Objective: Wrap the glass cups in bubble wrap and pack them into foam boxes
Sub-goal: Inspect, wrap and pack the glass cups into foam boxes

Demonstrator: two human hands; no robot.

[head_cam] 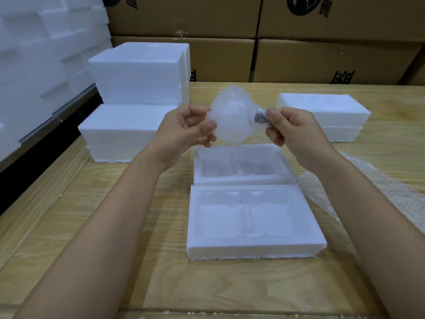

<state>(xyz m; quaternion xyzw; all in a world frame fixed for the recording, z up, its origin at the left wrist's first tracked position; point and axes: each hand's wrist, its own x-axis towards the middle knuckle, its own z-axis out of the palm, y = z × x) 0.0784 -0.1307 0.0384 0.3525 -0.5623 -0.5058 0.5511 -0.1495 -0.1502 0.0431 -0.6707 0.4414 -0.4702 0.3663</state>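
Both hands hold the wrapped cup (231, 116) above the open foam box (253, 217): left hand (190, 130) grips one end, right hand (289, 125) pinches the other. Next, probably, lower it into a free hollow.

Bundle (231, 116) is cloudy translucent white with a fine bubble-dot texture, plus one dark grey-black patch at its right end. All foam is plain matte white: open box (253, 248), tray (241, 179) behind it, left stack (138, 72), right box (322, 109) and wall blocks (34, 72); the open box's front edge shows a grainy bead speckle. Table (218, 284) is pale yellow-tan wood with darker streaky grain, wrap sheet (395, 192) is clear with a regular bubble grid, and cartons (218, 58) are flat brown with dark navy-black print.
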